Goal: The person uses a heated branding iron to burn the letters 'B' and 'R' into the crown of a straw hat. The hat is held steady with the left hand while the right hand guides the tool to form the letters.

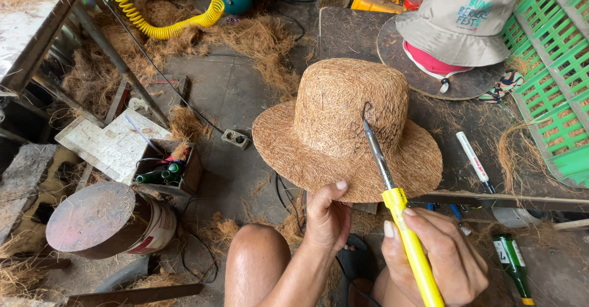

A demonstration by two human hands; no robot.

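A brown coconut-fibre hat (pixel 343 129) sits crown-up at the near edge of the dark workbench (pixel 350 31), its brim overhanging so the left hand (pixel 328 218) can pinch it from below and steady it. The right hand (pixel 438 258) is closed around the yellow handle of a soldering iron (pixel 392 203), angled up so its tip touches the side of the crown.

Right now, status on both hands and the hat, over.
Left hand grips brim of fibre hat. Right hand holds yellow-handled iron, tip on the crown. Nothing between tool and hat.
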